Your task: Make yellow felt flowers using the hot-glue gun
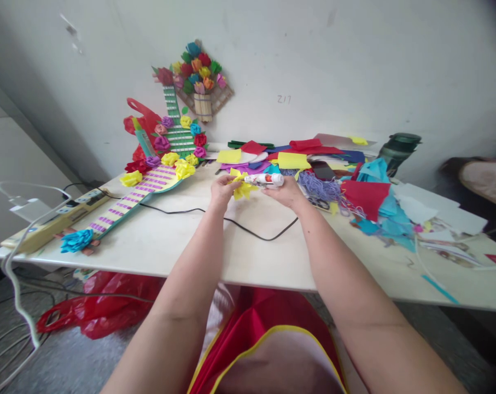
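Note:
Over the middle of the table, my left hand (224, 190) pinches a yellow paper flower (243, 189) by its left side. My right hand (285, 192) is closed around a white glue tube (266, 180) with red print, which lies level and points left. The tube's narrow tip reaches the top of the flower; whether it touches cannot be made out. To the left lies a guitar-shaped craft (128, 198) with purple stripes and paper flowers. Behind it a green striped craft (180, 139) leans upright.
Coloured paper (292, 160) and purple shredded strands (321, 189) lie at the back. A dark bottle (399, 150) stands at the back right, near blue scraps (395, 216). A black cable (251, 232) crosses the table. A power strip (51, 224) sits at the left edge.

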